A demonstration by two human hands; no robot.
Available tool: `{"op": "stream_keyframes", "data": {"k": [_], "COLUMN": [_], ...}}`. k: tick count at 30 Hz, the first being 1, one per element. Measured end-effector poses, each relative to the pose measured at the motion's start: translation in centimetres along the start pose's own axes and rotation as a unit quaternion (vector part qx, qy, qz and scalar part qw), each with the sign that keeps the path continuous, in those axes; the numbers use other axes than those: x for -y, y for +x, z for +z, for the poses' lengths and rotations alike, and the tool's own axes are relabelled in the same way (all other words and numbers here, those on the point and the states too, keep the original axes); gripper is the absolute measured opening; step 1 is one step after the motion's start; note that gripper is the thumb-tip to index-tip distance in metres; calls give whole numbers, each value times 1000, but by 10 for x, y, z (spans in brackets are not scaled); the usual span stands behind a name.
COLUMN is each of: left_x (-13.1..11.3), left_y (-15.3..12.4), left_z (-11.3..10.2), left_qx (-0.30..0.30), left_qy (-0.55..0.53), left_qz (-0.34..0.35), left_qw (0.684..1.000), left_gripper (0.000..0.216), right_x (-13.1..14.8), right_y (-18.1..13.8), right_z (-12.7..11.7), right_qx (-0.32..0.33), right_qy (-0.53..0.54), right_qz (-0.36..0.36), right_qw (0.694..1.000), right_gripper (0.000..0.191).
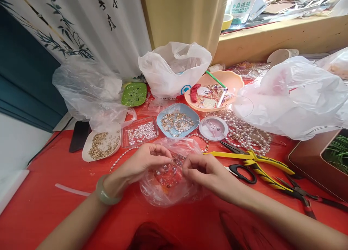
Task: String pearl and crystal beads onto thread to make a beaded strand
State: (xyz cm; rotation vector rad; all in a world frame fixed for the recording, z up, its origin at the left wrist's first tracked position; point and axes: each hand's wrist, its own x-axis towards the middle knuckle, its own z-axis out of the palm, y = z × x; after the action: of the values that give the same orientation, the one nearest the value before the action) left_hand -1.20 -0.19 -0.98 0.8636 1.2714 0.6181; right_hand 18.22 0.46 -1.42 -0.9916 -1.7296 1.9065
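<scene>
My left hand, with a ring and a green bangle, is closed in a pinch over an open clear plastic bag. What its fingertips hold is too small to name. Opposite it, my right hand pinches too, its fingertips just right of the left ones; a faint thin line seems to run between them, but I cannot make it out. Below the fingers, shiny clear and purplish beads lie in the bag. A string of pearl beads passes behind my left wrist.
Behind my hands stand a blue dish of strung beads, a clear box of pearls, a dish of gold beads and a white spool. Yellow-handled pliers and black scissors lie right. Plastic bags crowd the back.
</scene>
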Motion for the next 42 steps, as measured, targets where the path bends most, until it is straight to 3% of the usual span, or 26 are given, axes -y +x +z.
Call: {"op": "stream_keyframes", "data": {"k": [27, 42], "left_x": [3, 3], "left_y": [1, 2], "left_z": [-3, -4], "left_qx": [43, 33], "left_qy": [22, 25], "left_qz": [9, 13], "left_qw": [999, 999], "left_gripper": [12, 11], "right_x": [-3, -4], "right_y": [1, 2], "right_z": [0, 0], "right_qx": [25, 24], "right_qy": [-9, -2], "right_qz": [-10, -18], "right_qw": [1000, 1000], "right_gripper": [9, 12]}}
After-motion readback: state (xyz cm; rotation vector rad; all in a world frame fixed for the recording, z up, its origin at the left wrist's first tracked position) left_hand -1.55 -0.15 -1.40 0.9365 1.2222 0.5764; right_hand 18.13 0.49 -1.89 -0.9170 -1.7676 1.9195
